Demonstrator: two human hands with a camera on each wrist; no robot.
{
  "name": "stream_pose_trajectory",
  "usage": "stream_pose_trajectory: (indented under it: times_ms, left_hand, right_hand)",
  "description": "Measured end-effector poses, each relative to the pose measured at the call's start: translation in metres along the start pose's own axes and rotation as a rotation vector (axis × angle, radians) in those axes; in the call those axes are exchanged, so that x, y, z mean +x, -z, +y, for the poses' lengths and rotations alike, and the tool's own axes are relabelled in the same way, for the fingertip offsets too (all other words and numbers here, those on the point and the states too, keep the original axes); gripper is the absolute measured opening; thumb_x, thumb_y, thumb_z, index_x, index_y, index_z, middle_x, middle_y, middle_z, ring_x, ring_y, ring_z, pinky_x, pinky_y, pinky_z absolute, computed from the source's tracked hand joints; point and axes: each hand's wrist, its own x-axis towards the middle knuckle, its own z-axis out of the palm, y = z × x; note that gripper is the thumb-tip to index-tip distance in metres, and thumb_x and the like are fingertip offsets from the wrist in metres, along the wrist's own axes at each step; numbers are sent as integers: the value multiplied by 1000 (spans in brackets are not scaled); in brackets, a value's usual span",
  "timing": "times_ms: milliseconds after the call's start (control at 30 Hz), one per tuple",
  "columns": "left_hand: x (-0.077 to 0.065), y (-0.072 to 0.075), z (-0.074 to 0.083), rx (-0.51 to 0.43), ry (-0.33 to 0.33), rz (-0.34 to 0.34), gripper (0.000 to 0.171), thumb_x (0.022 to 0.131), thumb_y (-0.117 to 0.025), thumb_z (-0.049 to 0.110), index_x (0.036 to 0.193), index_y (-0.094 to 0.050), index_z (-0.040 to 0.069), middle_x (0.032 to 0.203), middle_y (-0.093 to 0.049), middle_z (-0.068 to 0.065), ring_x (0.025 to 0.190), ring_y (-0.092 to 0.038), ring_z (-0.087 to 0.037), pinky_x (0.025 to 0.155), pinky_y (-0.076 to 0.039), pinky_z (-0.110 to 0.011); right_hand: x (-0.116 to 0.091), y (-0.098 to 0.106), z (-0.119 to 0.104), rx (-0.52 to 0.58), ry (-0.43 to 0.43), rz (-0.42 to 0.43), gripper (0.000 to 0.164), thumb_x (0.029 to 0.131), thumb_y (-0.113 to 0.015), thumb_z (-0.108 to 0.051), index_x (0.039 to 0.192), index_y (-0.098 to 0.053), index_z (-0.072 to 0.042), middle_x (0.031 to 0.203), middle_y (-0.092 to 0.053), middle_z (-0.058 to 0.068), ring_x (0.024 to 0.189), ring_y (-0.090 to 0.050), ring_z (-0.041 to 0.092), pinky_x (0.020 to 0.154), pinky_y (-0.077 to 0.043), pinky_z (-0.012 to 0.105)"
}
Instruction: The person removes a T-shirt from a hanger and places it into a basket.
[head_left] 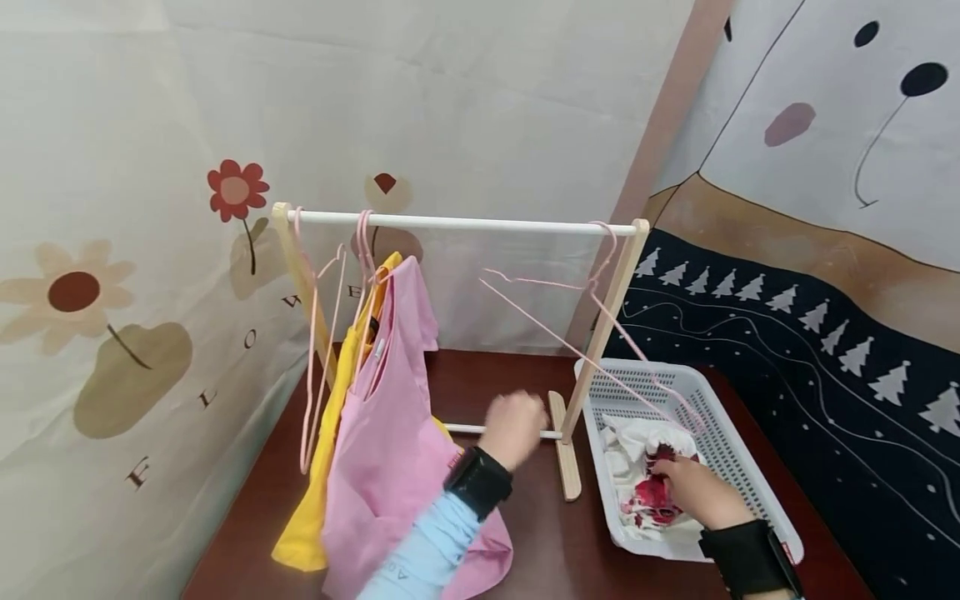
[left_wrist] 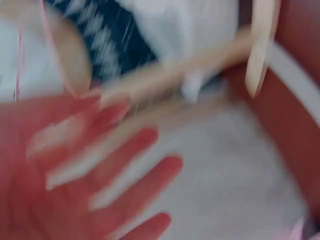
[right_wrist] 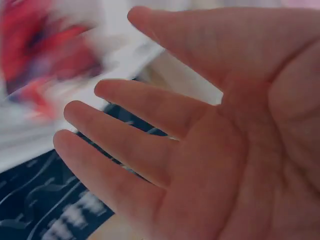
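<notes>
My left hand (head_left: 514,430) is above the table near the right part of a small clothes rack. Its fingers (left_wrist: 142,185) are spread with nothing between them. Over the white basket (head_left: 712,383) is my right hand (head_left: 701,490), fingertips right at the bundled white and red cloth (head_left: 651,498) inside. The right wrist view shows that hand's fingers (right_wrist: 120,140) extended and the red patterned part of the cloth blurred beyond them. A pink wire hanger (head_left: 536,321) hooks on the rack's right end, slanting across the basket in the head view.
The rack's white rail (head_left: 465,222) runs between wooden posts. A pink garment (head_left: 397,467) and a yellow garment (head_left: 315,492) hang at left, beside a bare pink hanger (head_left: 310,367). A rack foot (head_left: 566,467) rests on the dark red table (head_left: 540,517) between the hands.
</notes>
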Motion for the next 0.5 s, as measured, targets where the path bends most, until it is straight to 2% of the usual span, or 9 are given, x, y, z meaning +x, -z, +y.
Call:
stream_pose_trajectory:
  times_ms: [67,133,167,233,267,333,433,500]
  left_hand:
    - [13,23,-21,58,184,218,14,79,-67,17,67,-66,9,66,-61,-5,59,-59,-22,51,-45,-32]
    - [25,48,-43,64,378,385,13,83,-64,16,78,-66,3,79,-61,-12,69,-57,-29,60,-46,-36]
    - [30,60,-53,49,464,453,14,85,-63,15,86,-66,1,87,-60,-14,76,-56,-32,66,-45,-38]
    - [36,80,-73,17,606,540,20,89,-58,14,99,-62,-3,100,-56,-18,87,-51,-35,75,-42,-43]
    - [38,88,-81,-3,677,553,23,91,-55,14,105,-59,-5,105,-54,-19,91,-49,-35,79,-41,-43]
    - [40,98,-96,0,774,525,26,95,-49,12,111,-53,-7,109,-52,-21,97,-46,-35,85,-41,-43]
    - [41,102,-111,10,846,400,28,96,-46,11,117,-49,-8,110,-52,-22,102,-47,-33,92,-44,-40]
    - [43,102,-119,-9,873,365,28,95,-49,12,117,-51,-7,110,-56,-22,102,-52,-34,91,-48,-41]
  right_hand:
    - [7,5,-18,-34,113,83,16,84,-58,1,96,-67,-4,88,-67,10,79,-64,26,69,-51,35]
    - [18,8,-39,-22,230,117,14,84,-60,-1,96,-66,-5,88,-68,8,79,-65,22,68,-51,32]
    - [24,9,-50,2,287,122,14,85,-60,-2,97,-66,-3,88,-69,8,78,-65,19,66,-51,29]
    - [36,11,-71,26,395,134,13,85,-59,-2,96,-67,-3,88,-70,8,77,-65,17,65,-51,27]
    - [42,11,-81,43,433,142,13,86,-59,-3,96,-67,-3,88,-70,8,76,-65,15,64,-50,25]
    - [51,12,-100,69,477,162,13,86,-59,-3,96,-68,-4,88,-70,7,76,-64,13,65,-50,24]
    - [61,11,-122,79,521,198,11,87,-60,-6,94,-68,-6,86,-70,4,77,-65,10,66,-51,23]
    - [66,10,-135,75,541,217,11,87,-61,-8,94,-69,-8,86,-70,2,78,-65,9,68,-52,23]
